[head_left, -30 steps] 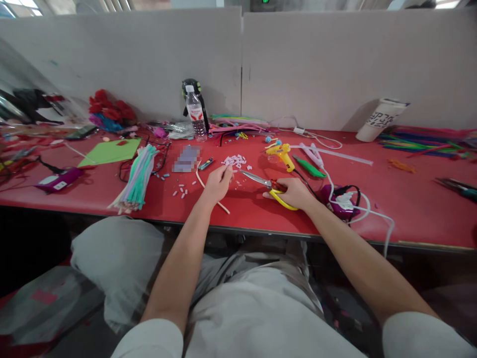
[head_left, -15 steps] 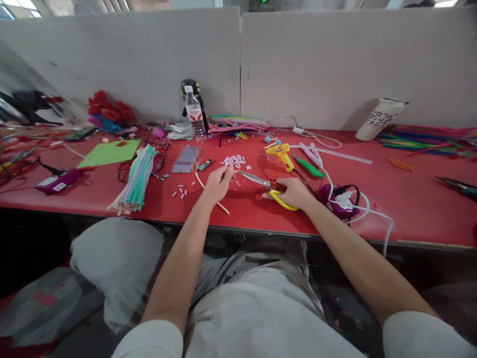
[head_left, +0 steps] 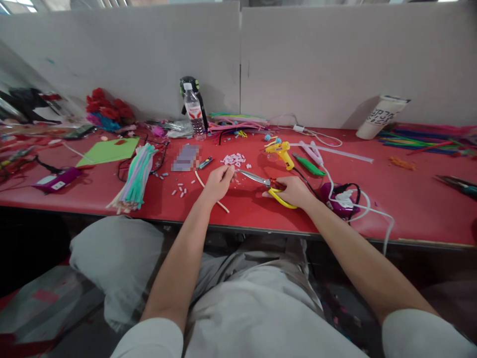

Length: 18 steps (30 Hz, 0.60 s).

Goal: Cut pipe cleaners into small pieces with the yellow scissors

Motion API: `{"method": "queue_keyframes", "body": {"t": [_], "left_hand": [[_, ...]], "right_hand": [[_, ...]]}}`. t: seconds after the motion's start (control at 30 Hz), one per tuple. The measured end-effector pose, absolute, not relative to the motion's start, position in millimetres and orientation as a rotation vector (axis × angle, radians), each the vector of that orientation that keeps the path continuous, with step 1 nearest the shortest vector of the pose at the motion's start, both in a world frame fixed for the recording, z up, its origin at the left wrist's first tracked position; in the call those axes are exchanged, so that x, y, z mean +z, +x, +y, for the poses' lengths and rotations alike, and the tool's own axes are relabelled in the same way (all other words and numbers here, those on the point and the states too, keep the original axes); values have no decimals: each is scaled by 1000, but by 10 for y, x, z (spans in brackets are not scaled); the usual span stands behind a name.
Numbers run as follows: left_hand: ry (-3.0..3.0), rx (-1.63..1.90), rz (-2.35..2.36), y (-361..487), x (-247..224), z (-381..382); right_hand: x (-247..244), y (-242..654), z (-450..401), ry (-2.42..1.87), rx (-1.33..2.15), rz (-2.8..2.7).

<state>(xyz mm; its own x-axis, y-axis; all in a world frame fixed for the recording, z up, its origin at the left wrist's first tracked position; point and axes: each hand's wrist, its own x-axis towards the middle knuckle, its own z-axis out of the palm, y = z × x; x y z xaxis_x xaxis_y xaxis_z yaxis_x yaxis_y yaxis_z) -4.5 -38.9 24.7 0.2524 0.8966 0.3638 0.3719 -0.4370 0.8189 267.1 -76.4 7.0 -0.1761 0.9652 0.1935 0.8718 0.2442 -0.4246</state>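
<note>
My left hand (head_left: pixel 219 182) is closed in a pinch over the red table. A short pale tip, which looks like a piece of pipe cleaner, pokes out of its fingertips; most of it is hidden. My right hand (head_left: pixel 292 191) grips scissors (head_left: pixel 257 179) with yellow and red handles, the blades pointing at the left fingertips. From here the blades look almost closed, and their tips are close to the pale piece. Just behind the left hand lies a pile of short pale pink pieces (head_left: pixel 234 159). A cream pipe cleaner (head_left: pixel 223 206) runs along the table underneath that hand.
Beyond the scissors lie a yellow glue gun (head_left: pixel 283 154) and a green tool (head_left: pixel 309 165). A bundle of pastel pipe cleaners (head_left: pixel 137 176) is at left, near a cutter (head_left: pixel 205 162). A water bottle (head_left: pixel 194 114) stands by the partition (head_left: pixel 149 59). Cords surround a purple box (head_left: pixel 337 204).
The view has tilted slightly. Both hands hold nearly the same positions, and the scissor blades look a little more closed beside the left fingertips.
</note>
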Motion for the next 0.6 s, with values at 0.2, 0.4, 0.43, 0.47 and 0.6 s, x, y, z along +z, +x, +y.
{"method": "queue_keyframes", "body": {"t": [0.2, 0.4, 0.43, 0.47, 0.6], "left_hand": [[1936, 1140, 1149, -44, 238, -384], [1939, 1148, 1152, -44, 249, -392], [1940, 1148, 1150, -45, 248, -391], [1939, 1148, 1149, -46, 246, -388], [1933, 1153, 1149, -52, 228, -372]], "right_hand": [[81, 2668, -766, -1681, 291, -2105], [53, 2673, -738, -1701, 295, -2085], [54, 2672, -738, -1713, 292, -2078], [58, 2671, -742, -1720, 289, -2073], [88, 2668, -776, -1692, 290, -2065]]}}
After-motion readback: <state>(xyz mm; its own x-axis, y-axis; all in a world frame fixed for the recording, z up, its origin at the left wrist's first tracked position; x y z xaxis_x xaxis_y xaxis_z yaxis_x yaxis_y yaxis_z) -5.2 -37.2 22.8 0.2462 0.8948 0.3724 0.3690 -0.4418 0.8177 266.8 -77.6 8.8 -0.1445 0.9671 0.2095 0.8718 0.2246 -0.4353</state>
